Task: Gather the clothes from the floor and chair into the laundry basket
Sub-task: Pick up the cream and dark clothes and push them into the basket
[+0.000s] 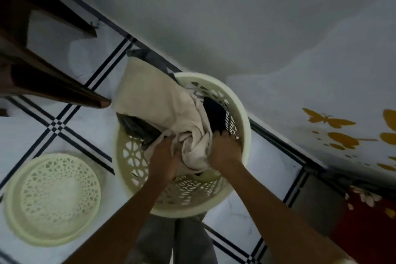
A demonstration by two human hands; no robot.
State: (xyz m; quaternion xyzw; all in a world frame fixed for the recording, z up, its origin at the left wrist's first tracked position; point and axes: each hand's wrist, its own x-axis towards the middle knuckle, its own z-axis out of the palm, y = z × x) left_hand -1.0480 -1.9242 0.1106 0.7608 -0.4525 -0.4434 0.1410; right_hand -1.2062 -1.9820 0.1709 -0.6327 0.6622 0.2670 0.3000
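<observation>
A round cream laundry basket [243,113] with lattice walls stands on the tiled floor against the wall. A cream cloth [150,96] lies half in it, its far end hanging over the basket's back-left rim. Dark clothes [214,113] lie underneath inside the basket. My left hand [164,157] and my right hand [225,149] both grip the bunched near end of the cream cloth, pressed down inside the basket.
The basket's cream lattice lid [52,198] lies on the floor at the left. Brown wooden chair legs [53,83] stand at the upper left. A grey wall with yellow butterfly stickers [330,121] runs behind. A red object [368,227] sits at the lower right.
</observation>
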